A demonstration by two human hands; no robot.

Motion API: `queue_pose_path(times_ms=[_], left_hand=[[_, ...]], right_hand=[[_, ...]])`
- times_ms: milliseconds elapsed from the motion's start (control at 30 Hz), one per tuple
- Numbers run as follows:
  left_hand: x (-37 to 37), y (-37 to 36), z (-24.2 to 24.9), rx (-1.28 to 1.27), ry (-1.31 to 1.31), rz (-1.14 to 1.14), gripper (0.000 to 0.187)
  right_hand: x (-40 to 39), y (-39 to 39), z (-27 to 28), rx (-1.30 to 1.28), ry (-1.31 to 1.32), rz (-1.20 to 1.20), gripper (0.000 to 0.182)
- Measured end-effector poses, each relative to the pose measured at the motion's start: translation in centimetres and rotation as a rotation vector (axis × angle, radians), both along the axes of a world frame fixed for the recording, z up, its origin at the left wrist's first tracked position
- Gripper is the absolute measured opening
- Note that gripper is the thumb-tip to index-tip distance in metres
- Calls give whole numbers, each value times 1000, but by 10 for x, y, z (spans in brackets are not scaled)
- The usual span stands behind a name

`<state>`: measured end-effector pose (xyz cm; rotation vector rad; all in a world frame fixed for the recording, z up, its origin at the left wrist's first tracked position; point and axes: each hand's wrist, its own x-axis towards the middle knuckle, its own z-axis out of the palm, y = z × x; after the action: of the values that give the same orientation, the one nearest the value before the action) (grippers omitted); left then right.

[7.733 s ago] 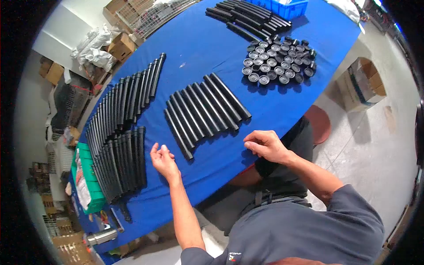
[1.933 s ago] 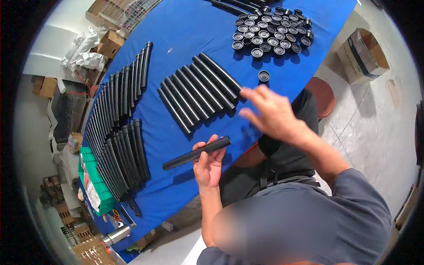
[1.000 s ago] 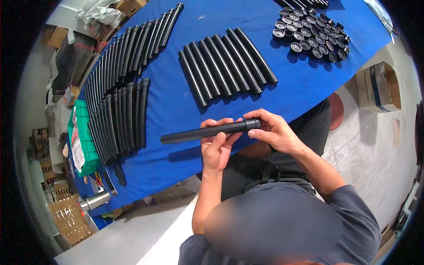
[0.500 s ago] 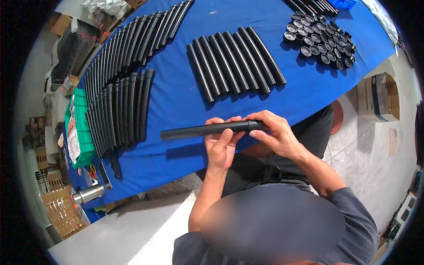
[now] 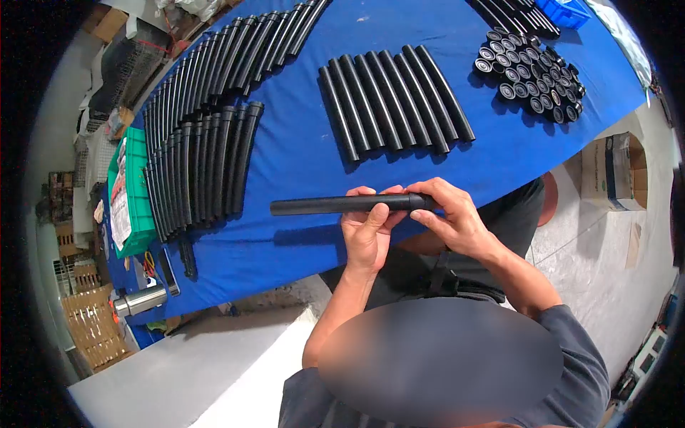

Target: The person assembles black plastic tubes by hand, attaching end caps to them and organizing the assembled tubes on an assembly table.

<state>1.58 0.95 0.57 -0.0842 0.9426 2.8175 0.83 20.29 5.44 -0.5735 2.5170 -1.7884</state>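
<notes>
A black tube (image 5: 307, 206) lies level across both hands above the table's near edge. My left hand (image 5: 367, 232) is wrapped round its middle, thumb in front and fingertips showing behind. At the tube's right end sits a wider black cap (image 5: 419, 202). My right hand (image 5: 451, 214) grips that cap between thumb and fingers, which partly hide it. Beyond my hands a row of several plain black tubes (image 5: 396, 103) lies side by side. To the right of that row is a cluster of round black caps (image 5: 531, 75).
Capped black tubes (image 5: 207, 167) lie in rows on the left of the blue tablecloth (image 5: 285, 135). A green crate (image 5: 135, 192) stands at the left edge, near a metal cylinder (image 5: 143, 301). A blue bin (image 5: 564, 11) is at the far right; a cardboard box (image 5: 614, 171) stands on the floor.
The camera view has shifted a little, so the table's contents and my hands appear displaced. Both hands keep their hold on the tube and cap.
</notes>
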Motion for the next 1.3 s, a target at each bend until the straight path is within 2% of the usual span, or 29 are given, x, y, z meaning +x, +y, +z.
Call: queue_pose_path(times_ms=[100, 167, 300, 367, 467, 533, 600, 800, 1000, 1233, 1300], left_hand=[[1, 1, 7, 33, -31, 31, 28], [0, -1, 5, 15, -16, 6, 33], [-3, -6, 10, -38, 24, -33, 48], [-6, -27, 10, 49, 6, 1, 56], [-4, -43, -8, 107, 62, -35, 43], [-2, -41, -8, 122, 78, -49, 33], [-1, -40, -7, 112, 77, -46, 32], [1, -41, -6, 125, 40, -2, 27], [1, -39, -2, 121, 20, 20, 27], [0, -42, -6, 148, 34, -12, 28], [1, -43, -7, 133, 29, -4, 27]], right_hand=[[-1, -2, 2, -6, -15, 5, 37], [1, -1, 0, -23, -47, 4, 37], [6, 7, -4, -202, -327, -43, 40], [10, 17, -13, -294, -452, -53, 41], [9, 20, -24, -181, -223, 3, 40], [9, 15, -15, -216, -373, 4, 39], [8, 8, -11, -280, -521, -19, 35], [5, 1, -15, -79, -40, -73, 32], [2, -1, -16, -182, -213, -42, 32], [0, 1, -13, -348, -569, -4, 33], [1, 0, -13, -322, -516, 1, 35]])
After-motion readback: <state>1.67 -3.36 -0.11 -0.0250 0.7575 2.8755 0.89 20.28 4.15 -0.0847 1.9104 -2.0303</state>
